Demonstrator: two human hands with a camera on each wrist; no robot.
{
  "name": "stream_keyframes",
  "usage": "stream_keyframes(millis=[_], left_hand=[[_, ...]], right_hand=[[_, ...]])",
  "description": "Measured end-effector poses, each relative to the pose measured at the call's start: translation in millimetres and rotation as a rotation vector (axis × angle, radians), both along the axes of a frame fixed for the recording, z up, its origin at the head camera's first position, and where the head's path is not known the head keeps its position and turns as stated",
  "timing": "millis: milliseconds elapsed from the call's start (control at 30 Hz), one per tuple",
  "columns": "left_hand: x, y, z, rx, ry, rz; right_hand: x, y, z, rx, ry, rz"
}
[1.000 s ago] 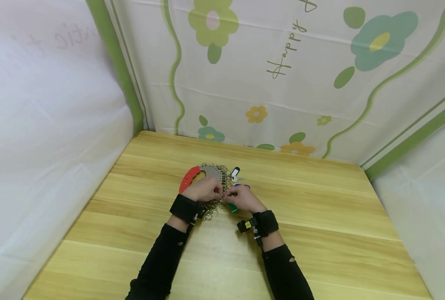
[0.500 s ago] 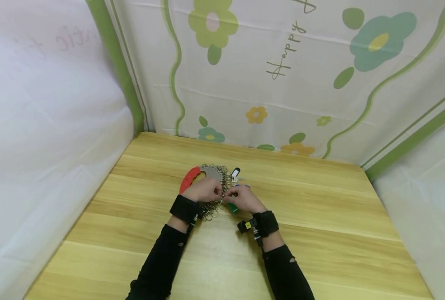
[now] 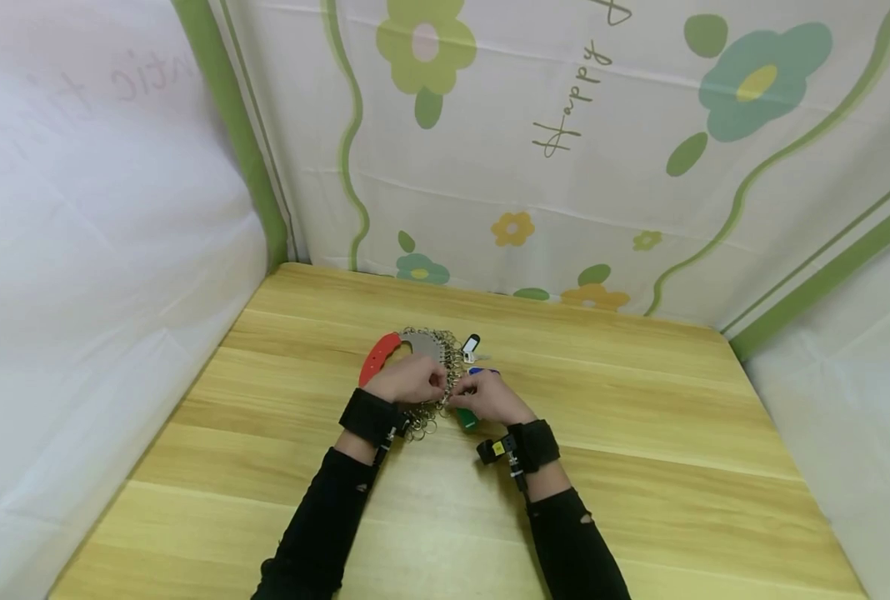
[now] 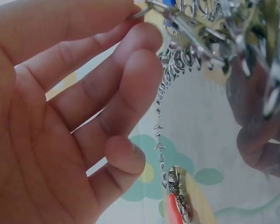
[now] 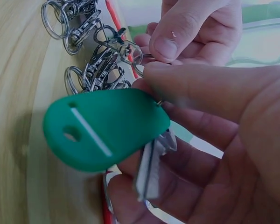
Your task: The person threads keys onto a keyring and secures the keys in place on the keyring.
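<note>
A grey metal key holder plate [image 3: 424, 343] with a red handle [image 3: 377, 358] lies under and beside my left hand [image 3: 411, 381]. Small metal clips and rings line its edge. Between thumb and finger, the left hand pinches a split ring [image 5: 137, 59] on one of the clips. My right hand [image 3: 493, 397] is close by on the right, thumb and fingers pinching the attachment of a green key tag [image 5: 107, 130]. From that tag hangs a silver key [image 5: 148, 172], in front of the right fingers. Whether the tag is joined to the ring is hidden by the fingertips.
Just beyond the right hand lie a black key tag with a white label [image 3: 471, 343], its key [image 3: 481, 357], and a partly covered blue tag [image 3: 484, 370]. Everything rests on a wooden table [image 3: 640, 433], with a flower-print curtain [image 3: 535, 100] behind it.
The right fingertips have dropped slightly toward me and away from the left ones, and the green tag shows a little more. The left hand and plate have barely moved.
</note>
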State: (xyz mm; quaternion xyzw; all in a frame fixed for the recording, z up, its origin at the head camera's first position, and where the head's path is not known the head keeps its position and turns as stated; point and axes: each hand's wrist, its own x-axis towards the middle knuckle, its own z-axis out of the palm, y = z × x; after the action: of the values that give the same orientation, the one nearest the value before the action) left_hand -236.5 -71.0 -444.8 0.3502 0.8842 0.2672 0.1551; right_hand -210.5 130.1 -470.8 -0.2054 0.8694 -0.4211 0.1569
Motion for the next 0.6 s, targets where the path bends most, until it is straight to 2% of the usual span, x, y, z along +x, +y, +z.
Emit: stream_keyframes(millis=[367,600], left_hand=[[1.5,1.6,2.4,-0.016,0.014,0.010],[2.2,2.9,3.6,-0.053,-0.011,0.035]], right_hand=[[0.1,-4.0,0.4,0.019,0.024,-0.034],[1.3,-8.7,-0.3,0.014,0.056,-0.041]])
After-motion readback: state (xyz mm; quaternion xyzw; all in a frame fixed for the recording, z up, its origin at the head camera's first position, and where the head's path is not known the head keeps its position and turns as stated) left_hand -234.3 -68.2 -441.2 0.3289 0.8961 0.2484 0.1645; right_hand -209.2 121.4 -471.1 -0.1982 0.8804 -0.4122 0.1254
